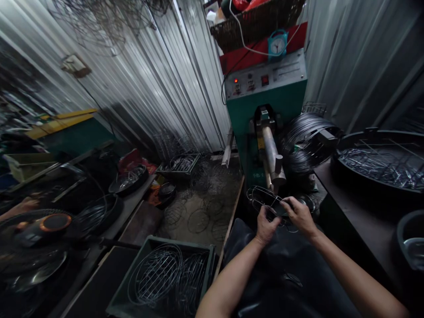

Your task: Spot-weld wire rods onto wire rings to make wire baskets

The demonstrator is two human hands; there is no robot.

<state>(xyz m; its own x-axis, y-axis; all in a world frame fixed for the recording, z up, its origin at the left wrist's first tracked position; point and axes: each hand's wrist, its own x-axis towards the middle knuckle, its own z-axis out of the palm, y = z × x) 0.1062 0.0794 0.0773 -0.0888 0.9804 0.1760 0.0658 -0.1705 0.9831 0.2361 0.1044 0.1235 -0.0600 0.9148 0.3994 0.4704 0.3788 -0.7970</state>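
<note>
Dim overall, blurred toward the edges

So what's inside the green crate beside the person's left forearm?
In the green crate, a round wire grid lies left of more bent wires. They cover much of the bottom; whatever lies beneath them is hidden.

A turquoise clock [277, 43] stands before a red panel [236, 62].

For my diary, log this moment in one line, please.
left hand: on silver wire frame; right hand: same; frame: near grey cylindrical arm; green metal machine: red light lit
</note>
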